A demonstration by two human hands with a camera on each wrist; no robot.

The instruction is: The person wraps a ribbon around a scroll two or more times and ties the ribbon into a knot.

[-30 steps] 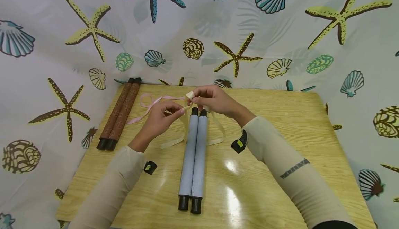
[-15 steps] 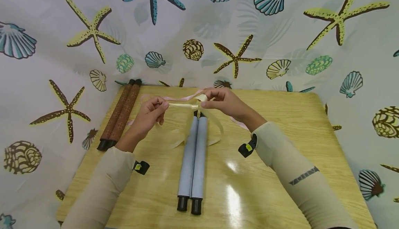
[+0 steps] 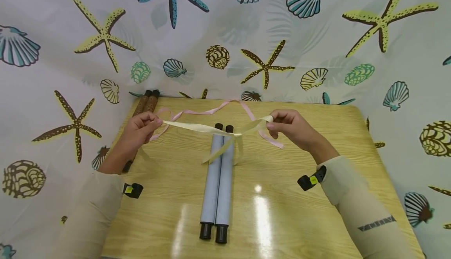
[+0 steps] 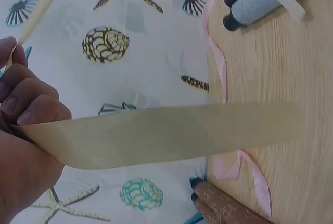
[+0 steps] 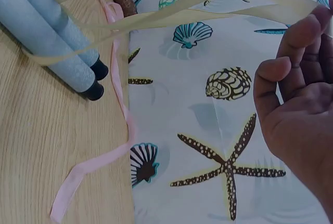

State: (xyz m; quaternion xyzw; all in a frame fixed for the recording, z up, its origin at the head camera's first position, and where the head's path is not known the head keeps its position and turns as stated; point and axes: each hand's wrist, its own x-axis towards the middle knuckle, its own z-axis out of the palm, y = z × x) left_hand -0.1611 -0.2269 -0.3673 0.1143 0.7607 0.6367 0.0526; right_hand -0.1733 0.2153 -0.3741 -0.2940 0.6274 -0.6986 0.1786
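A light blue scroll, rolled in from both sides into two parallel rolls with black end knobs, lies on the table. A cream ribbon crosses above its far end, its strands meeting over the rolls with loose lengths hanging down. My left hand pinches the ribbon on the left side, and a broad tail trails from that hand in the left wrist view. On the other side my right hand pinches the ribbon between thumb and fingers, well to the right of the scroll.
Behind my left hand lies a brown patterned scroll, partly hidden by the forearm. A pink ribbon winds along the back of the wooden table. A white cloth with shells and starfish hangs around the table.
From close together over the scroll's far end, my hands have moved apart, left and right. The cream ribbon is drawn out between them, and more of the pink ribbon shows.
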